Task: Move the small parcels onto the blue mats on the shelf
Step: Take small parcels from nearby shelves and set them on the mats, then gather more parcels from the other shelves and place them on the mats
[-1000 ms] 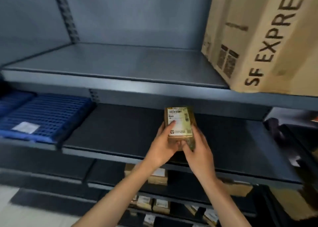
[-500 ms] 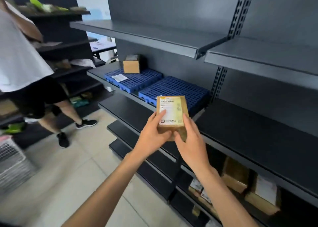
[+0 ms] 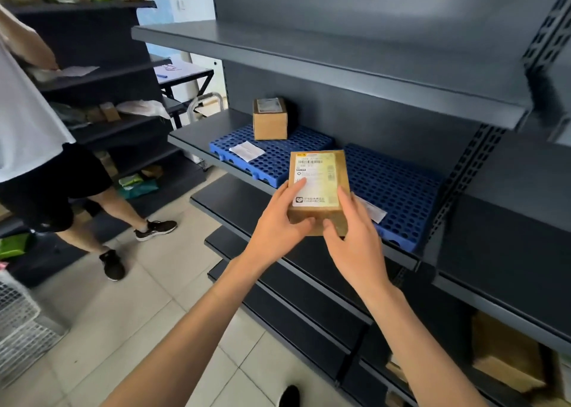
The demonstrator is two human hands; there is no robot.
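Note:
I hold a small brown parcel [image 3: 318, 187] with a white shipping label in both hands, in front of the shelf edge. My left hand [image 3: 278, 224] grips its near left corner and my right hand [image 3: 352, 240] grips its near right side. Behind the parcel lie two blue perforated mats on the middle shelf: the right mat [image 3: 392, 190] and the left mat [image 3: 278, 156]. A second cardboard parcel [image 3: 270, 118] stands upright at the back of the left mat. A white paper slip [image 3: 246, 150] lies on the left mat.
Dark shelf boards [image 3: 340, 63] run above and below the mats. More boxes [image 3: 506, 354] sit on a low shelf at the right. A person [image 3: 40, 159] in a white shirt stands at the left by another rack. A wire basket [image 3: 18, 323] sits on the tiled floor.
My view has swung left from the bare shelf under a big carton to the blue mats. The parcel stays held in both hands and is now nearer the right mat.

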